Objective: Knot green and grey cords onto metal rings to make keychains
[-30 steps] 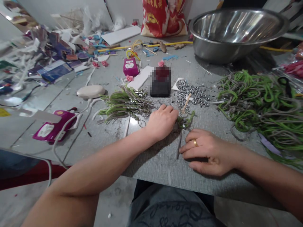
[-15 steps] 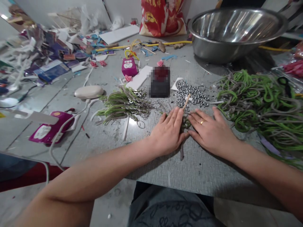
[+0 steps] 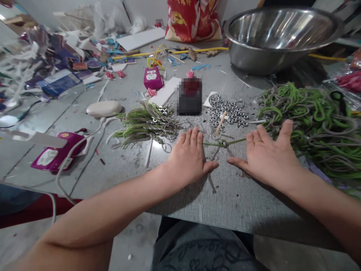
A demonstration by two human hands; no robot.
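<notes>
My left hand point(image 3: 189, 157) lies flat on the grey table point(image 3: 237, 203), fingers stretched out. My right hand point(image 3: 267, 154) lies flat too, fingers spread, a ring on one finger. Between them a green cord with a metal nut knotted at its middle point(image 3: 223, 143) is stretched across the table, its ends under my palms, with grey strands trailing toward me. A heap of metal nuts point(image 3: 229, 111) with a small wooden stick point(image 3: 220, 123) lies just beyond.
A bundle of finished green and grey cords point(image 3: 143, 126) lies left of my hands. A big pile of loose cords point(image 3: 313, 120) is on the right. A steel bowl point(image 3: 282, 34) stands at the back, a dark phone point(image 3: 190, 97) in the middle, clutter at far left.
My hands were together over the knotted cord; they have slid apart and flattened, drawing the green cord out straight between them.
</notes>
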